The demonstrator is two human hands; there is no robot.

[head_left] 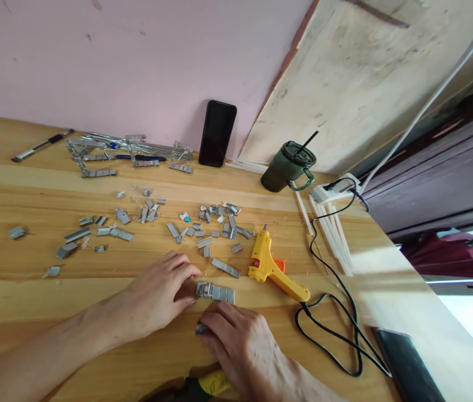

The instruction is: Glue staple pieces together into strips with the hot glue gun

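Observation:
My left hand (159,293) rests palm down on the wooden table (31,195), its fingertips touching the left end of a row of joined silver staple blocks (216,292). Just below that row, my right hand (245,346) pinches a small staple block (201,329) between its fingertips. Several loose staple blocks (203,226) lie scattered beyond both hands. A yellow hot glue gun (272,267) lies on its side to the right of the row, its nozzle pointing away from me.
A black cord (337,290) loops from the glue gun to a white power strip (328,192). White glue sticks (332,229), a green cup with a straw (289,166), a phone leaning on the wall (217,133), a second dark phone (408,365), pens and staple strips (106,148) lie about.

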